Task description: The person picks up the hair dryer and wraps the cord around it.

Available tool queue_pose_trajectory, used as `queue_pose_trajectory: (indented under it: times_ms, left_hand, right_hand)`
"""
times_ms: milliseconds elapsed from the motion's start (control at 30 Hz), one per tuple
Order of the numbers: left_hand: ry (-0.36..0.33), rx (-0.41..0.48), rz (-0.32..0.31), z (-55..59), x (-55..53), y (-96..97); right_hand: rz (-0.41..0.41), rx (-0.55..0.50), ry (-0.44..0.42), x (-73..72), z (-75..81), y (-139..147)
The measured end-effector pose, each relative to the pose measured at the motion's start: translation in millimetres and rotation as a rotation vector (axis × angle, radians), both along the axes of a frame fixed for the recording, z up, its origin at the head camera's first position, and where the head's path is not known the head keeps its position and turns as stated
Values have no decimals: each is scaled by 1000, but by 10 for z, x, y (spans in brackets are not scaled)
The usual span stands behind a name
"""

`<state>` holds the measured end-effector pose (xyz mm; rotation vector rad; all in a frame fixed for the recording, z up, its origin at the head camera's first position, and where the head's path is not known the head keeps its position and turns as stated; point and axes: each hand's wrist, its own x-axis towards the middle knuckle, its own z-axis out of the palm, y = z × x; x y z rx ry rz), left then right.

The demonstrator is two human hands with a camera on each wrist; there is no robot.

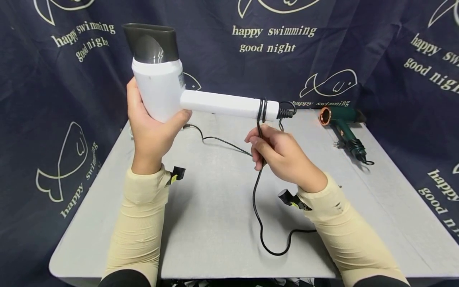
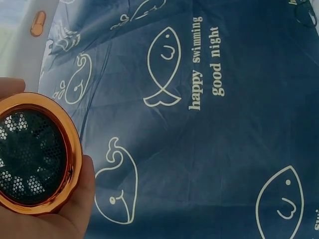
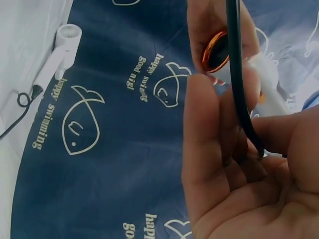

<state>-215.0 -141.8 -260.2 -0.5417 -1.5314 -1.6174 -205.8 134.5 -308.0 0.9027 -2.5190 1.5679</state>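
Note:
A white hair dryer (image 1: 157,87) with a black nozzle (image 1: 152,42) is up above the table, its handle (image 1: 226,104) pointing right. My left hand (image 1: 150,131) grips the rear of its barrel, thumb on the near side. In the left wrist view, the copper-rimmed air intake (image 2: 75,149) faces the camera beside the fingers. Below the handle's end, my right hand (image 1: 283,155) pinches the black power cord (image 1: 255,199) between thumb and fingers. Loops of the cord (image 1: 263,109) go round the handle near its end. From the hand, the cord hangs down onto the table.
A green hair dryer (image 1: 344,127) with a copper rim lies at the table's right. Another white hair dryer (image 3: 67,45) shows in the right wrist view; its cord (image 1: 222,140) crosses the grey table (image 1: 211,223). A dark blue printed curtain (image 1: 215,52) surrounds the table.

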Motion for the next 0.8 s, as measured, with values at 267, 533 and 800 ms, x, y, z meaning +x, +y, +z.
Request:
queue_pose_trajectory:
  times_ms: [267,533,800]
  left_hand:
    - [5,-19,39,1,-9,25]
    - [-40,1,61,-13,-19,41]
    - [-118,-37,149,-27,3,74]
  right_hand:
    - [-14,98,38,115,28,-41]
    - [-59,245,259,183,32,-40]
    - [-69,280,359,287,89,-29]
